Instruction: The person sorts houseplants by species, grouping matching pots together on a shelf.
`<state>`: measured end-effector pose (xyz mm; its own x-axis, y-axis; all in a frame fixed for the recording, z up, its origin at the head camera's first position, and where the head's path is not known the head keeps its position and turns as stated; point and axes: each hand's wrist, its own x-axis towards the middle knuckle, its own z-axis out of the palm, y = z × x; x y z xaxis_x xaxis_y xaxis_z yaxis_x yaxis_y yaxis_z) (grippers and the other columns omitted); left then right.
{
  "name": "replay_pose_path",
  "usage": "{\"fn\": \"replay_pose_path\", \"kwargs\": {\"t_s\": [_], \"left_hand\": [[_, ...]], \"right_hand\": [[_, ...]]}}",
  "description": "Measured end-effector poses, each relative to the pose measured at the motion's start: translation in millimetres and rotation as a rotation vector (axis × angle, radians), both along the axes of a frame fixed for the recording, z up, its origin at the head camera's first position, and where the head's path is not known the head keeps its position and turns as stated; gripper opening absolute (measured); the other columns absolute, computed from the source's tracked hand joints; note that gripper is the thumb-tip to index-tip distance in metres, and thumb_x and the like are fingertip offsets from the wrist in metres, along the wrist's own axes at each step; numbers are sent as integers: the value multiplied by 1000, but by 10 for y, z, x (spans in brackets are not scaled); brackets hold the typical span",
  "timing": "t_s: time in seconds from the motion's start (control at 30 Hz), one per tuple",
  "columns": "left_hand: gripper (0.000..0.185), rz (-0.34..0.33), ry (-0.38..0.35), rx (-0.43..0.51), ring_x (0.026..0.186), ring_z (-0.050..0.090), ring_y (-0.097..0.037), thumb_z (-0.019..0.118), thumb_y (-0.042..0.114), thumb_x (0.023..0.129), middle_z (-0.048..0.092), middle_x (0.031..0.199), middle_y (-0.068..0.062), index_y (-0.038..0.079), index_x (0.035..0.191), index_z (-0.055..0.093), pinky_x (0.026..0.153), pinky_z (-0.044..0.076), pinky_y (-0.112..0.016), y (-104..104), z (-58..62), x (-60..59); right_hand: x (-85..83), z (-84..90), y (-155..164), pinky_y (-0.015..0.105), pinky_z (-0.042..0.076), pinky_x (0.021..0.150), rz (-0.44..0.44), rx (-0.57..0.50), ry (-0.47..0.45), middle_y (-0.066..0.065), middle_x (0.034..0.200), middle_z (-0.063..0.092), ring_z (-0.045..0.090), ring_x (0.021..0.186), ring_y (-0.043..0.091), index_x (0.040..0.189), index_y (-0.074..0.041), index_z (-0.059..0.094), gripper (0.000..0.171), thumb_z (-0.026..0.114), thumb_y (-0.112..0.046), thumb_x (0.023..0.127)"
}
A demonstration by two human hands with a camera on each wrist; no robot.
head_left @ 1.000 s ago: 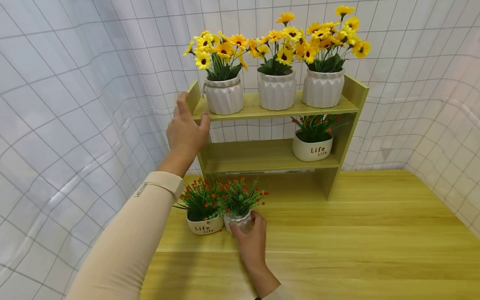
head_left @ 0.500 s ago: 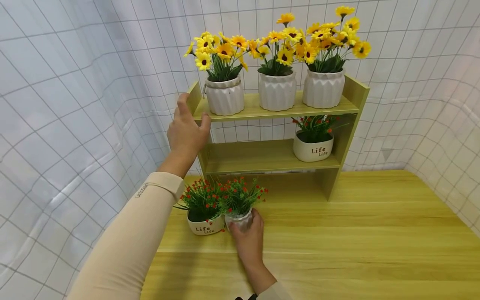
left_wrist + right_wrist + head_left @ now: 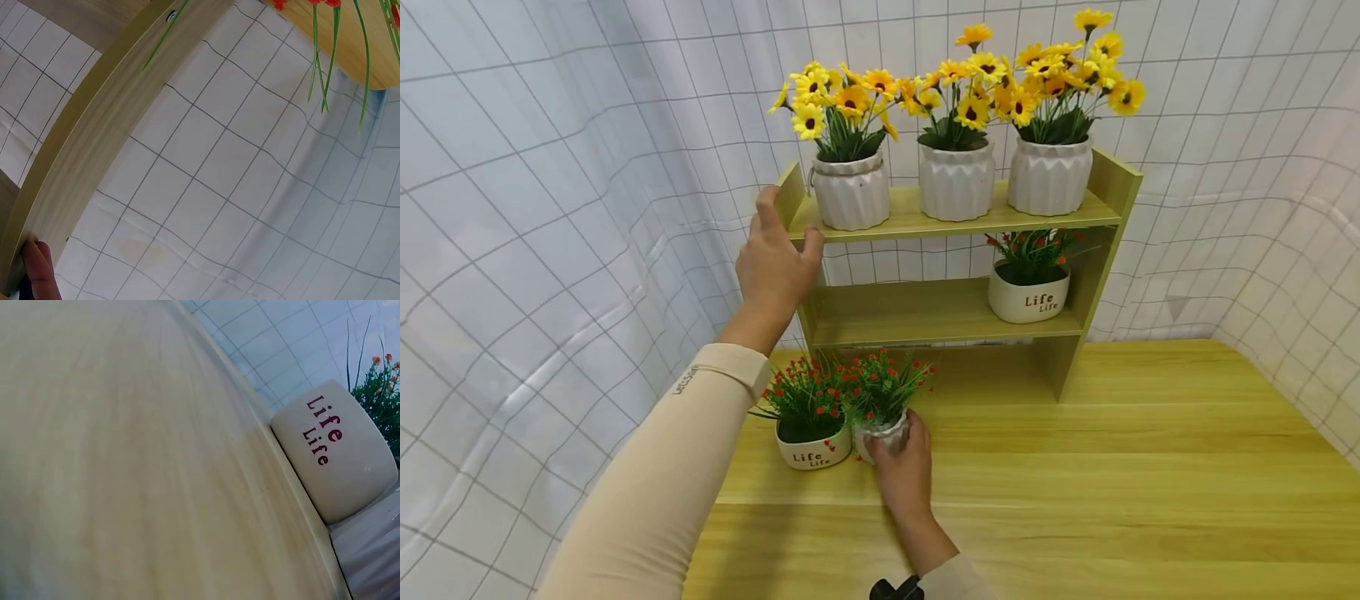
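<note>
Right hand (image 3: 904, 475) fingers now farther round ribbed white pot (image 3: 883, 433), left hand (image 3: 772, 267) gripping wooden shelf (image 3: 951, 225).

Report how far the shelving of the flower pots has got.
Done: three white ribbed pots of yellow flowers on the top shelf, one white "Life" pot on the middle shelf. In hand: right hand grips a small white red-flowered pot; left hand steadies the wooden shelf. Left: another "Life" pot on the table.
</note>
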<state>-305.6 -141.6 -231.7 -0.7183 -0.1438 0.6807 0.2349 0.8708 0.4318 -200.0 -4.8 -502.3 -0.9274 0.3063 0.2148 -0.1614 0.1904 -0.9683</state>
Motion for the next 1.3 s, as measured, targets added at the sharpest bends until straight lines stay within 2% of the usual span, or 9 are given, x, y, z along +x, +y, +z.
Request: {"fn": "replay_pose_path", "kwargs": {"t_s": [0.37, 0.6, 0.83, 1.3], "left_hand": [[59, 3, -7, 9, 86, 62, -47, 48, 42, 95, 56, 124, -20, 24, 146, 23, 74, 48, -57, -8, -5, 4], [60, 1, -17, 10, 85, 62, -46, 48, 42, 95, 56, 124, -21, 24, 147, 22, 74, 48, -56, -3, -10, -11], [60, -5, -30, 13, 85, 61, -46, 47, 43, 96, 56, 124, -21, 25, 148, 21, 75, 47, -56, 10, -11, -18], [61, 5, -35, 11, 87, 62, -46, 48, 43, 96, 55, 127, -21, 25, 148, 21, 76, 48, -56, -3, 2, -9]], "right_hand": [[-38, -18, -3, 48, 45, 93, 25, -27, -26, 18, 137, 47, 52, 118, 33, 145, -1, 39, 84, 83, -24, 78], [-51, -28, 7, 47, 48, 88, -13, -39, -3, 18, 133, 53, 56, 113, 32, 142, 0, 44, 82, 86, -24, 76], [-60, -65, 27, 47, 47, 90, -54, -55, 19, 14, 133, 53, 55, 113, 31, 139, -1, 48, 80, 87, -24, 73], [-59, -83, 3, 47, 46, 92, -48, 6, 67, 15, 129, 49, 52, 114, 31, 136, 1, 46, 80, 87, -22, 72]]}}
